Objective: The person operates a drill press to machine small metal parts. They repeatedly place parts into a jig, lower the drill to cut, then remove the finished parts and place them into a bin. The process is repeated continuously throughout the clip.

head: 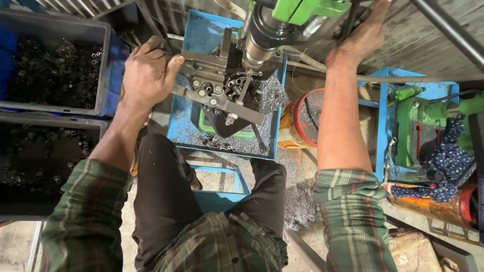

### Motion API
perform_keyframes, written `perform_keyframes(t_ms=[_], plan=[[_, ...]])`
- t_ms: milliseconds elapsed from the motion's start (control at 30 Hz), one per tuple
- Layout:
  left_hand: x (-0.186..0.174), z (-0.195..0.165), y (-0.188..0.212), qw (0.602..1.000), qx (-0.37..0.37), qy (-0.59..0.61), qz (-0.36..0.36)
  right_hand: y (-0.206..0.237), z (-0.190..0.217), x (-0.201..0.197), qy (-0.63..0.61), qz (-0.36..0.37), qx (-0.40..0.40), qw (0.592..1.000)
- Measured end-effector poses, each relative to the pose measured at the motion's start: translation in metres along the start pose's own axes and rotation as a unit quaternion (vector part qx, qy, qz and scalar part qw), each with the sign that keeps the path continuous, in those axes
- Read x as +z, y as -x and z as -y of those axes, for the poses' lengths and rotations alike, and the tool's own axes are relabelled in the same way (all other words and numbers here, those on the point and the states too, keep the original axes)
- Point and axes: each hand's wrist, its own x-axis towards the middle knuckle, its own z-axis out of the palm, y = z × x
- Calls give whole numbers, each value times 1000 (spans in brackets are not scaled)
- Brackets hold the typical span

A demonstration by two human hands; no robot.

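Observation:
My left hand (147, 73) grips the left end of a grey metal fixture (212, 85) that sits under the drill spindle (262, 38) of a green drilling machine. Small metal tubes (236, 83) rest in the fixture beside the spindle. My right hand (364, 32) reaches up and closes on a dark feed handle (349, 20) at the right of the machine head. The fixture stands over a blue tray (204, 30) strewn with metal shavings.
Two grey bins (103, 65) of small dark tubes stand at the left. A red and yellow bucket (302, 118) sits right of the tray. A second green machine (418, 118) on a blue stand is at the right, with patterned cloth. Shavings lie on the floor.

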Motion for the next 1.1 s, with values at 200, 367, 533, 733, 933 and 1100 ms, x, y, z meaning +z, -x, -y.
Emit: perform_keyframes(t_ms=[200,367,533,733,933,1100], plan=[[1,2,1,1000,1,-6,-1,-1,0,4,28,7,-8,1000],[2,5,1,1000,3,-7,-8,-1,1,6,15,31,-17,999],[3,8,0,1000,3,-12,-7,-6,-1,9,31,25,0,999],[1,9,-1,1000,-2,-15,-1,-7,0,17,7,19,-17,1000],[-3,10,-2,1000,-4,-12,3,-5,1,19,21,60,-13,998],[-5,9,-4,999,-9,-46,11,-11,-2,22,13,71,-2,997]])
